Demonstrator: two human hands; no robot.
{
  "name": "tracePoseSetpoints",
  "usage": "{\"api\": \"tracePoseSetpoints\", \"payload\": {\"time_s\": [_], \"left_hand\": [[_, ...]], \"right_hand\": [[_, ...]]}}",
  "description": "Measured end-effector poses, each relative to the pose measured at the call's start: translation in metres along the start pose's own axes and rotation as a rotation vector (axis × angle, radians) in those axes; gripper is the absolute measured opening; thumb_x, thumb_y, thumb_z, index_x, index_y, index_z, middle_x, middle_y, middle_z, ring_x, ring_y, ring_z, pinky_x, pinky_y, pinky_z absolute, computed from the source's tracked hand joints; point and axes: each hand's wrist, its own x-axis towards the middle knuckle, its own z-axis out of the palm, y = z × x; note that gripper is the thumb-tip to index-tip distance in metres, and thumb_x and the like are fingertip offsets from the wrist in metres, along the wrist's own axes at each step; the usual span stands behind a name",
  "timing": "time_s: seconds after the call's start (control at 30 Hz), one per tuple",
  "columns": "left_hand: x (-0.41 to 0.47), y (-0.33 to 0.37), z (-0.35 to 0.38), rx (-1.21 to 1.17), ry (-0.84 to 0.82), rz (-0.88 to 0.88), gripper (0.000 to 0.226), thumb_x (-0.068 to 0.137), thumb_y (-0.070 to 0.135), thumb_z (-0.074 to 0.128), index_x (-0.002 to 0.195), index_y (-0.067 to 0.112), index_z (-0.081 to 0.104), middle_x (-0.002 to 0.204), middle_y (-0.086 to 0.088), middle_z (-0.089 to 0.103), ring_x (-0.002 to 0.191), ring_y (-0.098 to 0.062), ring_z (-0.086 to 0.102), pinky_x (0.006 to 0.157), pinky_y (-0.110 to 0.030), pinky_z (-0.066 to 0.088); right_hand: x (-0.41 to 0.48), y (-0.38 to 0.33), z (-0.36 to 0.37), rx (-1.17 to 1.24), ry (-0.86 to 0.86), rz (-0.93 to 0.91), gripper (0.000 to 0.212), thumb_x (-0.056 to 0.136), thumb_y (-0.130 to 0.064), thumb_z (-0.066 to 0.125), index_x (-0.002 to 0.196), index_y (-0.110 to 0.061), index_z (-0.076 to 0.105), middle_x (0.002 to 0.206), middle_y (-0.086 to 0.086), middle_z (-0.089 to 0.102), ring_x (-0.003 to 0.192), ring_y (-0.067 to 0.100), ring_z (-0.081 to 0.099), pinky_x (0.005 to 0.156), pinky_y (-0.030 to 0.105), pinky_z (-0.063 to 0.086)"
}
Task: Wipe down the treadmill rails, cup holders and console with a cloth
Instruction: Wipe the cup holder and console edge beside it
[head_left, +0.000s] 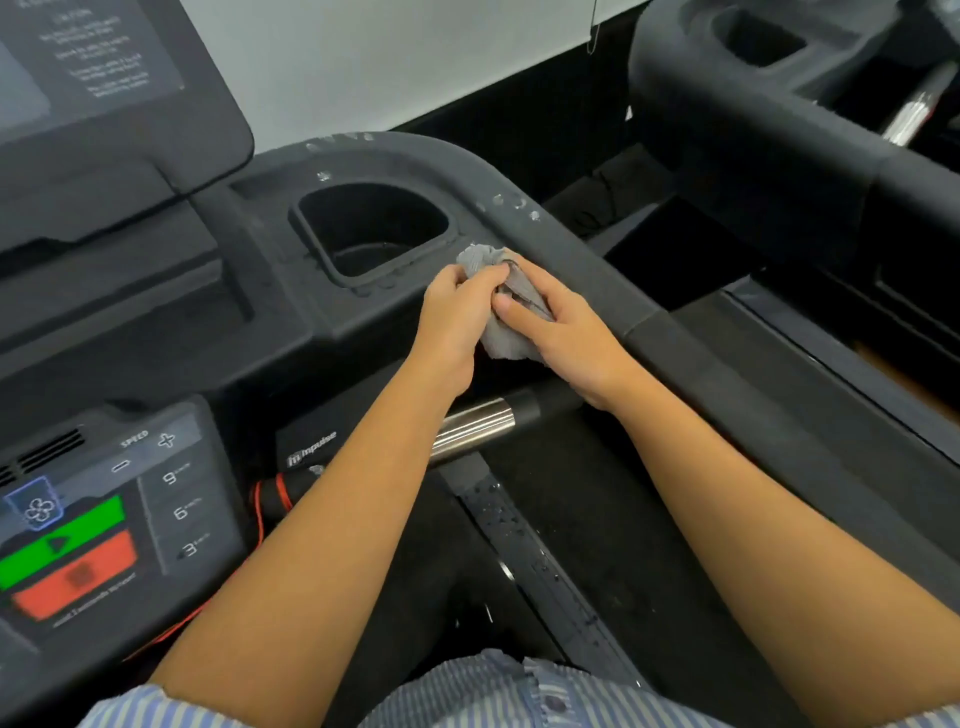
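- We judge the cloth light and limp; better bunched than pinched.
- Both grips, left hand and right hand, clutch it just beside the cup holder.

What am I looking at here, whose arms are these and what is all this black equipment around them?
This is one picture from a camera worn on a person's head, looking down at their own arms. They stand on a treadmill. The left hand and right hand together hold a crumpled grey cloth against the black side rail, beside a deep cup holder. Droplets sit on the rail. Lower left is the control panel with green and red buttons and speed numbers; upper left is the screen. A metal handlebar runs beneath the hands. Another machine stands at the right.
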Motion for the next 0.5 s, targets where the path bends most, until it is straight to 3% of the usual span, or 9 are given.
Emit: {"api": "tracePoseSetpoints", "payload": {"time_s": [0.07, 0.13, 0.2, 0.27, 0.4, 0.5], "left_hand": [[0.005, 0.002, -0.011, 0.098, 0.007, 0.018, 0.011, 0.092, 0.029, 0.052, 0.098, 0.023, 0.059, 0.102, -0.002, 0.064, 0.096, -0.014, 0.061, 0.086, -0.032, 0.052], [0.013, 0.003, -0.023, 0.27, 0.044, 0.115, 0.014, 0.094, 0.034, 0.047, 0.092, 0.026, 0.058, 0.099, 0.002, 0.063, 0.094, -0.011, 0.059, 0.081, -0.026, 0.049], [0.022, 0.002, -0.037, 0.486, 0.115, 0.274, 0.02, 0.094, 0.037, 0.047, 0.102, 0.023, 0.058, 0.101, 0.004, 0.059, 0.09, -0.006, 0.056, 0.076, -0.019, 0.044], [0.029, 0.001, -0.052, 0.677, 0.191, 0.424, 0.027, 0.092, 0.035, 0.05, 0.112, 0.018, 0.056, 0.104, 0.004, 0.052, 0.09, -0.006, 0.052, 0.077, -0.016, 0.041], [0.04, 0.001, -0.078, 0.929, 0.283, 0.559, 0.033, 0.09, 0.033, 0.054, 0.118, 0.016, 0.055, 0.112, 0.0, 0.048, 0.11, -0.015, 0.046, 0.098, -0.03, 0.033], [0.043, 0.004, -0.092, 1.092, 0.302, 0.572, 0.042, 0.088, 0.04, 0.055, 0.123, 0.017, 0.052, 0.123, -0.003, 0.049, 0.118, -0.02, 0.043, 0.102, -0.034, 0.028]], "right_hand": [[0.009, 0.004, 0.006, -0.021, 0.02, 0.01, 0.05, 0.093, -0.023, 0.055, 0.14, -0.019, 0.04, 0.13, -0.002, 0.057, 0.116, 0.007, 0.055, 0.1, 0.029, 0.046], [0.019, 0.006, 0.01, -0.033, 0.065, 0.025, 0.048, 0.092, -0.019, 0.056, 0.138, -0.019, 0.044, 0.126, -0.002, 0.059, 0.113, 0.006, 0.057, 0.095, 0.023, 0.048], [0.029, 0.005, 0.012, -0.056, 0.117, 0.02, 0.048, 0.09, -0.015, 0.057, 0.136, -0.019, 0.046, 0.125, -0.003, 0.059, 0.112, 0.004, 0.056, 0.089, 0.012, 0.047], [0.039, 0.002, 0.013, -0.068, 0.177, 0.006, 0.047, 0.089, -0.013, 0.058, 0.135, -0.02, 0.048, 0.124, -0.004, 0.059, 0.112, 0.004, 0.055, 0.086, 0.009, 0.046], [0.058, -0.002, 0.014, -0.061, 0.275, -0.01, 0.041, 0.088, -0.014, 0.06, 0.126, -0.026, 0.05, 0.112, -0.001, 0.061, 0.103, 0.009, 0.059, 0.084, 0.02, 0.05], [0.069, -0.009, 0.012, -0.084, 0.329, -0.035, 0.037, 0.088, -0.015, 0.06, 0.121, -0.028, 0.05, 0.103, -0.005, 0.062, 0.098, 0.009, 0.061, 0.082, 0.02, 0.05]]}}
